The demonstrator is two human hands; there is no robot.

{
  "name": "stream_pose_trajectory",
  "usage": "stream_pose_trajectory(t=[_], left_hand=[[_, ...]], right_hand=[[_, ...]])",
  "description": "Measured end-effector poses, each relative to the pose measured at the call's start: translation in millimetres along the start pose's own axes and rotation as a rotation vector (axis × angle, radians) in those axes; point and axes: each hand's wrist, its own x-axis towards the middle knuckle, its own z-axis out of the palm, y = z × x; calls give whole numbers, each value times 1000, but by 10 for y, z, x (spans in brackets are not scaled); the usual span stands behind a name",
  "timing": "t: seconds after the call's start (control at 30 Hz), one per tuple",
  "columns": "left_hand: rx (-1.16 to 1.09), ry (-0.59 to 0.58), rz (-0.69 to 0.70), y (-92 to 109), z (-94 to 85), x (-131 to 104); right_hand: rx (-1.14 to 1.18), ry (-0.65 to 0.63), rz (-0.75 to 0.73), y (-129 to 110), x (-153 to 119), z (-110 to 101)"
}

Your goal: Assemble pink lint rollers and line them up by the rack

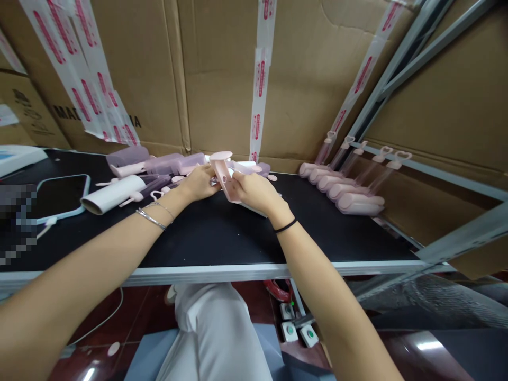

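Note:
My right hand (260, 193) is closed on a pale pink plastic shell (226, 182) with a flat rounded end, its hollow inside facing me. Close against the shell's left side is my left hand (197, 182), fingers curled in a pinch; whatever they grip is hidden. Beneath my right hand, part of a whitish piece shows on the black work surface (222, 238). Around and behind my left hand lie several translucent purple pieces (164, 163) and pink parts. Left of them rests a white tube-like shell (115, 194).
A row of several pink cylinders with heart-topped clear strips (361, 203) lies at the right. A phone (61, 196) with a cable and a white box (19, 159) are at the left. Cardboard (218, 79) walls the back; a metal frame (468, 227) stands right.

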Motion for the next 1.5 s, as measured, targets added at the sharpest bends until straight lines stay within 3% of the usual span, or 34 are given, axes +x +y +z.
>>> stream_pose_trajectory(t=[0.17,0.37,0.53,0.73,1.5], left_hand=[[-60,-2,21,5,6,5],[-35,-23,-61,31,14,7],[-69,38,-29,113,-45,4],[73,-143,-165,132,-84,7],[105,-100,-90,81,-74,-1]], right_hand=[[-32,0,-9,-21,-14,-10],[-51,-10,14,-74,-27,-6],[-39,-11,26,-77,-19,11],[-11,-4,22,-67,-13,4],[63,-2,-47,-27,-25,-22]])
